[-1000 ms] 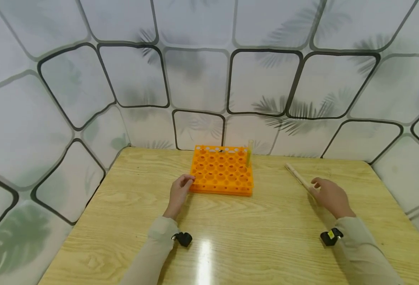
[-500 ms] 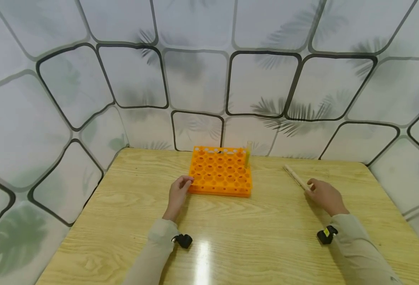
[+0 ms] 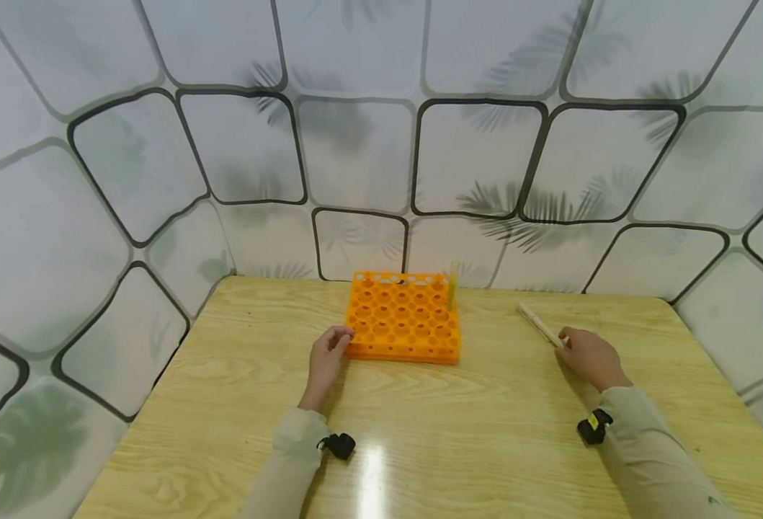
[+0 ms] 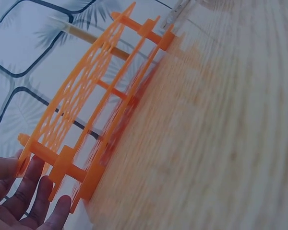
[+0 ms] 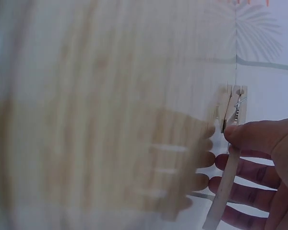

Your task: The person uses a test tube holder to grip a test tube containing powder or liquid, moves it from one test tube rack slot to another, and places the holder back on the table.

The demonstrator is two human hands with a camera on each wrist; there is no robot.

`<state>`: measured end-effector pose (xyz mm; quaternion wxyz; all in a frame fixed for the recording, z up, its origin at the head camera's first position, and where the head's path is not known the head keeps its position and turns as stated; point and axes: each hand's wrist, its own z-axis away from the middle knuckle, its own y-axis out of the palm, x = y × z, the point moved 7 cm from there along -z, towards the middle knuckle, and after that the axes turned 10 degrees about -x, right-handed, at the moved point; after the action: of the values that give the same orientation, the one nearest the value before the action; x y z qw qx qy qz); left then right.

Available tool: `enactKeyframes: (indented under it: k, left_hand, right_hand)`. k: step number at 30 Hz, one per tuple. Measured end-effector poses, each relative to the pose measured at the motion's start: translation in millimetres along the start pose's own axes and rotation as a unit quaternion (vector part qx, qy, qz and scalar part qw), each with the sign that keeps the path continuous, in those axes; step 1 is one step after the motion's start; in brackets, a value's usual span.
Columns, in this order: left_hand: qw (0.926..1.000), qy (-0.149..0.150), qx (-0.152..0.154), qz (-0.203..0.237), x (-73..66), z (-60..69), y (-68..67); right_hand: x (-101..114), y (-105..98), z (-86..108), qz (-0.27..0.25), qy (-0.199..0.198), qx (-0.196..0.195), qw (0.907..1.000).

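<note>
An orange test tube rack (image 3: 402,352) stands at the back middle of the table. One test tube with yellow-green liquid (image 3: 452,292) is upright in its right rear part. My left hand (image 3: 326,364) pinches the rack's front left corner; in the left wrist view the thumb lies on its top plate and the fingers (image 4: 42,196) reach along its side. On the right, my right hand (image 3: 594,358) holds a wooden test tube clamp (image 3: 540,324) between thumb and fingers. The right wrist view shows the clamp's spring end (image 5: 236,103) beyond the thumb. Its handle (image 5: 220,203) runs across the fingers.
The wooden table (image 3: 433,447) ends at a patterned wall covering (image 3: 362,151) behind and on both sides. Bare tabletop lies between the rack and the clamp. Each wrist carries a small black camera (image 3: 339,446).
My right hand has shifted slightly left along the clamp, and its fingers have closed on it. My left hand stays at the rack's corner. The head view has tilted a little upward.
</note>
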<state>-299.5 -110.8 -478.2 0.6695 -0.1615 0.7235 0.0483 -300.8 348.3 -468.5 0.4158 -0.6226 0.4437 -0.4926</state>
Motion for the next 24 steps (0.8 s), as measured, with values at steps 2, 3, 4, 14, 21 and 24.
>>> enactKeyframes:
  k: [2, 3, 4, 14, 21, 24]
  left_hand:
    - [1.0, -0.001, 0.0, 0.001, 0.3, 0.8, -0.4]
    - [1.0, -0.001, 0.0, 0.003, 0.1, 1.1, -0.7]
    - [1.0, 0.003, 0.001, 0.004, -0.2, 1.1, -0.7]
    - [0.9997, 0.001, 0.009, 0.021, -0.6, 3.2, -0.7]
    - [0.9998, -0.01, 0.018, -0.008, -0.1, 1.1, -0.9]
    - [0.9994, -0.011, 0.025, -0.023, -2.1, -2.1, 0.4]
  right_hand:
    - [0.5, -0.2, -0.2, 0.001, -0.003, -0.003, 1.0]
    - [1.0, -0.6, -0.1, 0.001, -0.004, -0.004, 1.0]
    - [1.5, -1.1, 0.0, 0.002, -0.005, -0.006, 1.0]
    - [-1.2, 1.1, 2.0, -0.028, 0.013, -0.014, 0.9994]
    - [0.9, -1.5, 4.7, -0.034, 0.021, -0.009, 0.9992]
    - [3.1, -4.1, 4.5, -0.035, 0.019, -0.01, 0.9991]
